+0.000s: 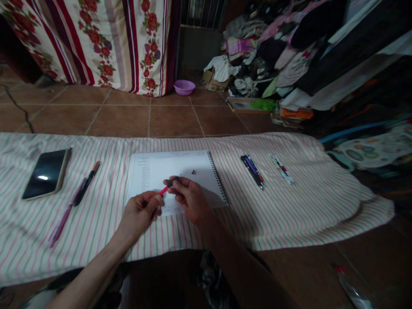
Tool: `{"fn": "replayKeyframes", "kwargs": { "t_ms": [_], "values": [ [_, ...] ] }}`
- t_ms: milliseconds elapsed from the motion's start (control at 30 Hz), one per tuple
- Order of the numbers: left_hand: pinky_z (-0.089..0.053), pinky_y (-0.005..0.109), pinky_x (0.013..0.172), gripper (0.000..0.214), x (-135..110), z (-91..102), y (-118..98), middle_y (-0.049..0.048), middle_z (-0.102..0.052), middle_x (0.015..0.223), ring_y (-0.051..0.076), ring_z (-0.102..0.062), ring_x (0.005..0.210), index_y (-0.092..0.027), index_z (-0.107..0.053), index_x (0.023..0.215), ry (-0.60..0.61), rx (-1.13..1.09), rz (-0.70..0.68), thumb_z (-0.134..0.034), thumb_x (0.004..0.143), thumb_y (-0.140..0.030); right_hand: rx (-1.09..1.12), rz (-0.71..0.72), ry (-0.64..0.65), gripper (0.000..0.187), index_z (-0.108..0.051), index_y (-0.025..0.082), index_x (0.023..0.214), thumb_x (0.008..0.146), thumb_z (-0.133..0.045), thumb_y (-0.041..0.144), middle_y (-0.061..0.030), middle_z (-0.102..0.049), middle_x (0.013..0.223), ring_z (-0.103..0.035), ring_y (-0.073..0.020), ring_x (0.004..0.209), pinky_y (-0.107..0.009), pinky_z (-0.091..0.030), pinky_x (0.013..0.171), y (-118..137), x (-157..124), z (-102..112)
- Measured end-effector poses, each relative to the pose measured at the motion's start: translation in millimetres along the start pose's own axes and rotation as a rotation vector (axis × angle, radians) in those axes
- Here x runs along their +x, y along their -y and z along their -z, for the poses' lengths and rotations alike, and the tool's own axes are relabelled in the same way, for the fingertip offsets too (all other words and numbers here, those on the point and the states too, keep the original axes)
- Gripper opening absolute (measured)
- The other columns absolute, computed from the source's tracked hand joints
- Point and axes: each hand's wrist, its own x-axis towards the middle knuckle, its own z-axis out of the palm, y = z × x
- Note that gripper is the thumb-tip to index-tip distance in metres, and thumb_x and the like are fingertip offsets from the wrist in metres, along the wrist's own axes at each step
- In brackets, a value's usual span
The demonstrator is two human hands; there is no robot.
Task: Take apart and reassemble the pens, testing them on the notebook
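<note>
Both hands meet over a white spiral notebook point(161, 169) lying on a pink-striped cloth point(289, 201). My left hand point(140, 212) is closed round the lower end of a red pen point(163, 190). My right hand point(188, 195) pinches the pen's dark tip end between fingers and thumb. The pen lies level between the two hands, just above the page. A small dark piece point(193, 172) rests on the notebook beyond my right hand.
A phone point(46, 174) and two pens point(85, 184) lie left of the notebook, more pens point(252, 170) and a white pen point(282, 169) to its right. Beyond the cloth are floor tiles, a purple bowl point(184, 87) and a pile of clothes point(273, 47).
</note>
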Motion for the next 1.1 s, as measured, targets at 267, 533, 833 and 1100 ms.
{"fn": "replayKeyframes", "kwargs": {
  "t_ms": [267,533,833,1100],
  "values": [
    [-0.027,0.020,0.040,0.036,-0.8,-0.3,1.4,-0.0031,-0.050,0.047,0.006,-0.038,0.039,-0.011,-0.061,0.076,-0.014,0.020,-0.019,-0.065,0.066,-0.045,-0.068,0.016,-0.059,0.024,-0.058,0.017,0.071,0.060,-0.073,0.032,0.0001,-0.064,0.067,-0.058,-0.0086,0.059,-0.016,-0.029,0.040,-2.9,-2.4,-2.3],
    [-0.027,0.020,0.041,0.034,0.8,-0.3,2.7,-0.0022,-0.051,0.048,0.006,-0.038,0.039,-0.012,-0.061,0.075,-0.017,0.024,-0.008,-0.065,0.067,-0.045,-0.025,-0.017,-0.030,0.020,-0.062,0.017,0.078,0.062,-0.069,0.026,-0.0035,-0.069,0.085,-0.060,-0.0090,0.062,-0.016,-0.029,0.040,-0.4,-3.3,-2.0],
    [-0.028,0.020,0.041,0.035,0.1,-1.4,1.3,-0.0031,-0.050,0.046,0.006,-0.039,0.039,-0.012,-0.060,0.073,-0.015,0.012,0.010,-0.066,0.064,-0.045,-0.099,0.008,-0.090,0.021,-0.061,0.016,0.071,0.061,-0.073,0.031,-0.0001,-0.066,0.065,-0.061,-0.0095,0.060,-0.018,-0.038,0.049,-2.0,-1.9,1.4],
    [-0.028,0.020,0.042,0.033,2.1,0.9,5.7,-0.0021,-0.051,0.050,0.006,-0.039,0.040,-0.012,-0.060,0.075,-0.005,0.057,-0.008,-0.062,0.069,-0.045,-0.054,-0.002,-0.044,0.014,-0.064,0.016,0.073,0.064,-0.068,0.026,-0.0023,-0.069,0.078,-0.062,-0.0085,0.061,-0.015,-0.037,0.044,1.2,-3.0,-0.6]
  ]
}}
